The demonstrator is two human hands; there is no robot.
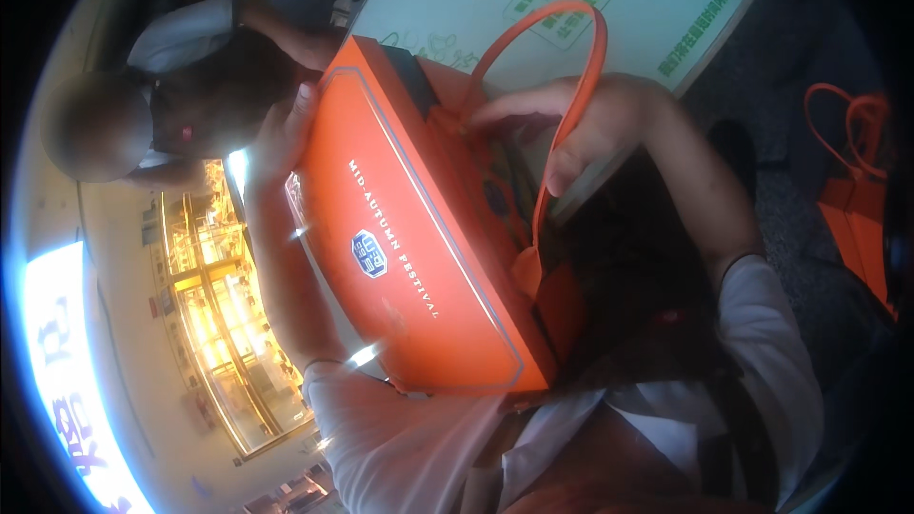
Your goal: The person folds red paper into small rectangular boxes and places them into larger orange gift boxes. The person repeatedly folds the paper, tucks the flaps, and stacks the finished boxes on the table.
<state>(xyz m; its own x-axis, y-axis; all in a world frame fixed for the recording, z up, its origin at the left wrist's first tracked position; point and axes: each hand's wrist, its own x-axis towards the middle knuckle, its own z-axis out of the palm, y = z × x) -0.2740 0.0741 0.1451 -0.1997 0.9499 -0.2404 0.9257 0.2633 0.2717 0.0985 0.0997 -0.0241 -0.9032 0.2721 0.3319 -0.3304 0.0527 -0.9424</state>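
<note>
Holding a bright orange, blue-bordered box (pixel 419 219): left grip (pixel 279 140); right grip (pixel 581 124), impossible to tell.

One orange box (pixel 381 219) in wearer's two hands (pixel 279 138) (pixel 600 114) (one co-worker (pixel 205 105))

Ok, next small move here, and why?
Probably ease the right hand clear of the handle: its loop crosses in front of that hand and could snag. The left hand is at the box's far edge, so it could steady it.
</note>
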